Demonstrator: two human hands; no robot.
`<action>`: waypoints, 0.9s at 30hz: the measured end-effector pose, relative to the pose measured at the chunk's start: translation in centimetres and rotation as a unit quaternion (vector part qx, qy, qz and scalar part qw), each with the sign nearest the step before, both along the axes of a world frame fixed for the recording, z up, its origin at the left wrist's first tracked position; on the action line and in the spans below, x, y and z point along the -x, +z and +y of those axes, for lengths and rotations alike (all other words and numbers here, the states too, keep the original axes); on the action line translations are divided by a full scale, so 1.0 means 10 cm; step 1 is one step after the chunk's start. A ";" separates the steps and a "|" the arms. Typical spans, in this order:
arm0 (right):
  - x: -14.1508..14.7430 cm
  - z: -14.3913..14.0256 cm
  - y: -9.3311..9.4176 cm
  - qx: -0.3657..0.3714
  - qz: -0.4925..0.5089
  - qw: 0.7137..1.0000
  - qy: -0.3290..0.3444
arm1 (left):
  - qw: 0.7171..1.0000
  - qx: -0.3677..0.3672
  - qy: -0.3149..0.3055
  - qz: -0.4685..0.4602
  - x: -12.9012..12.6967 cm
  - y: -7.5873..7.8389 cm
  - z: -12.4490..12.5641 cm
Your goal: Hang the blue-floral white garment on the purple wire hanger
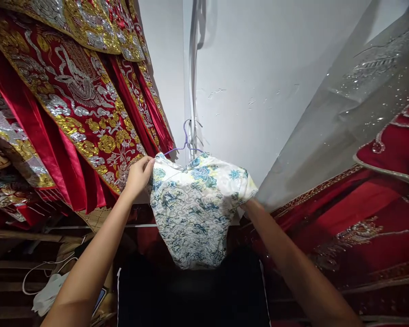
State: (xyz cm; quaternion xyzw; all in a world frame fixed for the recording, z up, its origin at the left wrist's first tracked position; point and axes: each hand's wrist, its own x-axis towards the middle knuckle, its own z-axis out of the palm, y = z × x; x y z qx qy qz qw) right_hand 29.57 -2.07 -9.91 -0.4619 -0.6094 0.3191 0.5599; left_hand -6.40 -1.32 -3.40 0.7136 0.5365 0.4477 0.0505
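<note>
A short-sleeved dress or top [194, 218], white with blue, green and yellow flowers, hangs spread in front of me. Its neckline sits on a thin purple wire hanger [186, 136], whose hook points up. My left hand [138, 176] pinches the garment at its left shoulder, with thumb and fingers closed on the cloth. On the other side, my right forearm [262, 218] reaches up to the sleeve at right. The cloth covers my right hand, so its fingers are hidden. The lower end of the garment falls towards my dark-clothed lap.
Red costumes [85, 100] with gold and silver embroidery hang at left. At right are a sheer sparkling cloth [371, 81] and red beaded garments [378, 200]. A white wall [252, 59] with a vertical pole stands ahead. Lower left lie a white cable and crumpled white material [49, 293].
</note>
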 end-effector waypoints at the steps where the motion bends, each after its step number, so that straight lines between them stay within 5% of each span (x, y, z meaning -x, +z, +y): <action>1: -0.04 -0.02 -0.03 0.007 0.018 1.000 0.004 | 1.000 0.006 0.003 0.008 0.03 0.00 0.00; 4: -0.17 -0.09 0.03 0.044 0.090 0.995 0.018 | 1.000 0.017 0.018 0.015 0.04 -0.02 0.03; 7: -0.19 -0.07 0.32 0.058 0.140 0.988 -0.021 | 0.999 -0.008 0.045 -0.009 -0.07 0.01 0.06; 10: -0.03 -0.04 0.65 0.006 0.155 0.984 -0.089 | 0.990 -0.111 0.071 -0.059 -0.27 0.12 0.03; 12: 0.18 -0.12 0.79 -0.021 0.123 0.989 -0.076 | 0.985 -0.119 0.038 -0.115 -0.41 0.20 0.02; 14: 0.44 -0.31 0.83 -0.024 0.048 0.998 -0.012 | 0.979 -0.021 -0.052 -0.194 -0.54 0.25 0.03; 16: 0.66 -0.58 0.81 -0.031 -0.057 0.992 0.107 | 0.943 0.095 -0.136 -0.288 -0.62 0.27 0.07; 20: 0.77 -0.91 0.66 -0.091 -0.231 0.895 0.371 | 0.877 0.230 -0.218 -0.361 -0.60 0.17 0.00; 22: 0.64 -0.84 0.55 -0.097 -0.259 0.902 0.332 | 0.894 0.263 -0.242 -0.271 -0.50 0.11 -0.17; 24: 0.45 -0.65 0.41 -0.091 -0.258 0.937 0.216 | 0.926 0.248 -0.248 -0.137 -0.37 0.11 -0.39; 27: 0.26 -0.35 0.18 -0.068 -0.247 0.961 0.102 | 0.947 0.217 -0.235 0.025 -0.18 0.26 -0.70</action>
